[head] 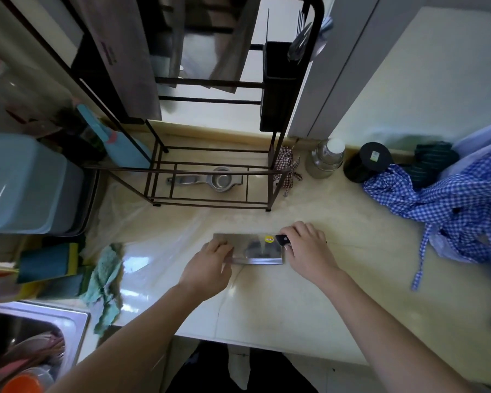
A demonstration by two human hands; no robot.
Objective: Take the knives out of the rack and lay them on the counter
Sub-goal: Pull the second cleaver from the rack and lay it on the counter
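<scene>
We find a cleaver [255, 249] lying flat on the counter [338, 228], in front of the rack [210, 171] and apart from it, blade to the left and black handle to the right. The right hand [306, 248] is closed around the handle, fingers curled over it, so that only the handle's inner end shows. The left hand [213, 260] rests on the blade's left end with its fingers bent down onto the steel; it presses rather than grips. A yellow sticker [270, 239] sits on the blade just beside the handle. The rack stands at the back of the counter against the wall; a metal squeezer [210, 181] lies under its lowest tier, and a dark holder [278, 86] hangs at its upper right. We cannot tell whether that holder contains knives. To the left of the hands a green rag [105, 282] lies near the sink [40, 333]. On the right, well apart from the cleaver, we note a blue checked cloth [451, 211], a steel jar [326, 160] and a black jar [367, 161].
</scene>
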